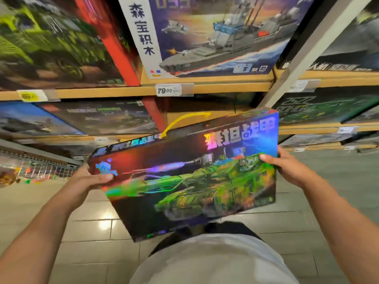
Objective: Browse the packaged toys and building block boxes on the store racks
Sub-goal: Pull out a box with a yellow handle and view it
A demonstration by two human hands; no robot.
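Both hands hold the tank box (190,177) by its short ends, clear of the racks and near the person's body: the left hand (90,178) grips the left end with its thumb curled over the printed face, and the right hand (287,167) grips the far right corner the same way, fingers wrapped behind where they cannot be seen. The box is tilted, its right end raised toward the shelves and its near left corner dropped toward the floor, with the shiny holographic face turned up. To browse it well, I would level it and tip the face a little so the glare slides off the tank picture and the title can be read, keeping a thumb on each end so the slick cover does not slip. Just beyond the box's far edge is a gap on the middle shelf (205,113), likely the place to slide it back. Above that, the warship box (207,35) stands over a price tag (168,90) reading 79.00, a fair next candidate.
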